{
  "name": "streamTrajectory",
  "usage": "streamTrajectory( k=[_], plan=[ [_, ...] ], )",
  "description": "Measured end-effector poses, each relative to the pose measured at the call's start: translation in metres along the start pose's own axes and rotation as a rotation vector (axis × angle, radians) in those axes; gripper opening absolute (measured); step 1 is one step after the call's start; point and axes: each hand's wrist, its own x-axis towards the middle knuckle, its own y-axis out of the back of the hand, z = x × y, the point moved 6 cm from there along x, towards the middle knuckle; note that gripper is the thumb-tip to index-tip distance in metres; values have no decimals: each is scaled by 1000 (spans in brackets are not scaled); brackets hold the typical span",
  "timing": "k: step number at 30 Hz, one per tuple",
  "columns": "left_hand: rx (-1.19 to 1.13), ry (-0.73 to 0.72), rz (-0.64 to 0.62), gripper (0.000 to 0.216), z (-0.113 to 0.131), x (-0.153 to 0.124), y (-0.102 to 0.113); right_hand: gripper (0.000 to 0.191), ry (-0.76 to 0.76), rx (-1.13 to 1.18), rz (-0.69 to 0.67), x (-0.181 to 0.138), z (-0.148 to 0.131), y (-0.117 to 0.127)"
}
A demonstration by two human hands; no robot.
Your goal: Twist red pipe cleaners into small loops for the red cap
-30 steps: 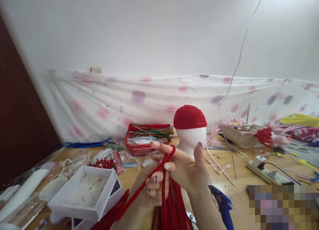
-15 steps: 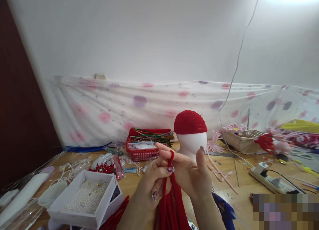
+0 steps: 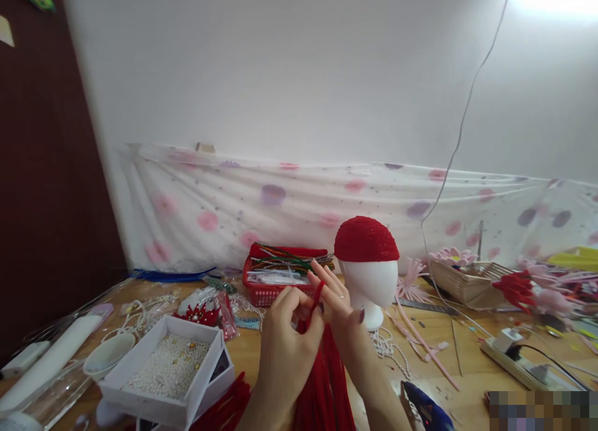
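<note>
My left hand [image 3: 290,334] pinches a red pipe cleaner [image 3: 318,294], which bends over a finger of my right hand [image 3: 343,316]. The right hand's fingers are stretched out and its thumb stands apart. Below both hands hangs a bunch of long red pipe cleaners [image 3: 327,381]; how its top end is held is hidden. Just behind my right hand stands a white foam head [image 3: 374,288] wearing a red ridged cap [image 3: 367,239].
A red basket [image 3: 262,295] of coloured pipe cleaners sits behind my hands. At left are a white box [image 3: 144,403] of pearl beads and a white cup [image 3: 109,354]. A blue-handled tool [image 3: 425,406], power strip [image 3: 527,362] and wooden tray [image 3: 467,284] lie at right.
The view has shifted slightly left and up. My left hand has closed in a tighter pinch on the strand, and my right hand has turned more upright.
</note>
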Motion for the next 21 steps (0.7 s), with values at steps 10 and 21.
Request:
streamTrajectory(
  k=[10, 21],
  plan=[
    [-1085, 644, -678, 41, -22, -14, -48, 55, -317, 609, -62, 7, -6, -2],
    [-188, -46, -198, 28, 4, 5, 1, 76, -191, 338, -55, 9, 0, -2]
  ],
)
